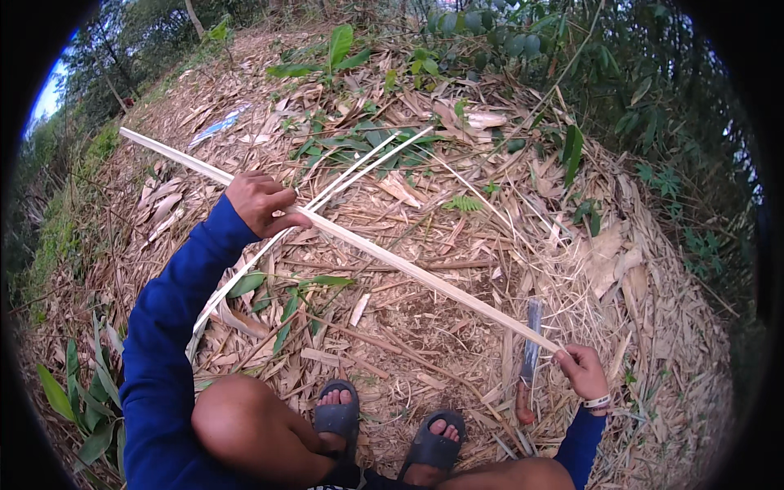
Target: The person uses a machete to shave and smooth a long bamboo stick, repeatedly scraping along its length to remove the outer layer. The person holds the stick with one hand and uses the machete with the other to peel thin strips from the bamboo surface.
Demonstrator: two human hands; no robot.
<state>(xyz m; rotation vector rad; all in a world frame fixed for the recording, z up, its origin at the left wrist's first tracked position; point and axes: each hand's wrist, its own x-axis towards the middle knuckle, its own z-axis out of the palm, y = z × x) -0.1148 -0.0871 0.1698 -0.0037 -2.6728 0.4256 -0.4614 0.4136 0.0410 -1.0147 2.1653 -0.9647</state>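
Note:
A long, pale split bamboo strip runs slantwise across the view, from the upper left down to the lower right. My left hand is closed around it in the upper left part, thumb and fingers pinching it. At its lower right end, my right hand grips the tip. Just left of that hand, a knife with a dark blade and a reddish-brown handle lies on the ground, partly under the strip. Thinner pale strips lie on the ground, passing beneath the held strip near my left hand.
Dry bamboo sheaths and leaf litter cover the ground. My sandalled feet stand close in front. Fine shavings lie to the right. Green plants grow at the lower left, and dense foliage rises at the upper right. A blue-and-white scrap lies far left.

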